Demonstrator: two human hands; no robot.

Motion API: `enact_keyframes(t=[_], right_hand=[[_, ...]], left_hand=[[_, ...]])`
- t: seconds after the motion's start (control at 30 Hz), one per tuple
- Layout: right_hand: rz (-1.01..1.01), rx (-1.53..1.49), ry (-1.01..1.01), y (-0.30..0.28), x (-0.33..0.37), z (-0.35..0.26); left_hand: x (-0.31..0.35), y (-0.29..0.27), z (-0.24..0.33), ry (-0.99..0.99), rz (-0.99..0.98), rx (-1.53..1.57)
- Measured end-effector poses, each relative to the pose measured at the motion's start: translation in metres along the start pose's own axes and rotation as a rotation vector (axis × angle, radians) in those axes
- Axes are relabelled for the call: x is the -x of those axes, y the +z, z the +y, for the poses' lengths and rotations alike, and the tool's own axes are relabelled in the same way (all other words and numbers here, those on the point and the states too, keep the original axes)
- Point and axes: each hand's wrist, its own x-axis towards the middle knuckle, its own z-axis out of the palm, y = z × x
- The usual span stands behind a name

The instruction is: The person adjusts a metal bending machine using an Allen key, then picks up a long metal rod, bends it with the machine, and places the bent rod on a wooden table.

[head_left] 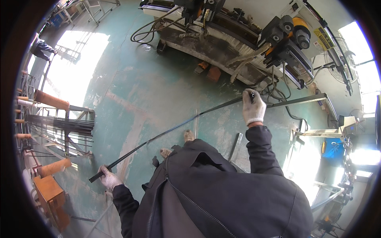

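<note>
Yellow label (324,38) on machine (293,59); gloved hands (254,109) hold black bar (174,128).

Left hand (110,180): white-gloved, low at the left, closed in a grip
Left arm (124,204): dark-sleeved, slanting up and leftward from the lower edge
Right hand (254,109): white-gloved too, higher in view, curled into a grip, well apart from the left one
Right wrist (256,123): bare in a narrow band
Right arm (260,148): dark-sleeved, stretched forward, creased
Torso (246,194): dark-jacketed, filling the lower middle
Feet (188,136): partly visible past the torso
</note>
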Motion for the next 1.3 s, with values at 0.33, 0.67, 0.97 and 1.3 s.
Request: enact_keyframes(t=[0.33,0.67,0.97,1.3], right_hand=[[-0.585,0.530,0.174,-0.031,-0.105,-0.057],[-0.885,0.397,-0.073,0.019,-0.173,-0.061],[-0.643,0.007,-0.409,0.125,-0.194,-0.116],[-0.238,0.009,-0.398,0.186,-0.233,-0.173]], left_hand=[[0.005,0.000,-0.001,-0.070,0.000,0.072],[0.009,-0.014,-0.026,-0.078,0.027,0.143],[0.025,-0.021,-0.031,-0.055,0.022,0.081],[0.042,-0.026,-0.029,-0.089,0.110,0.112]])
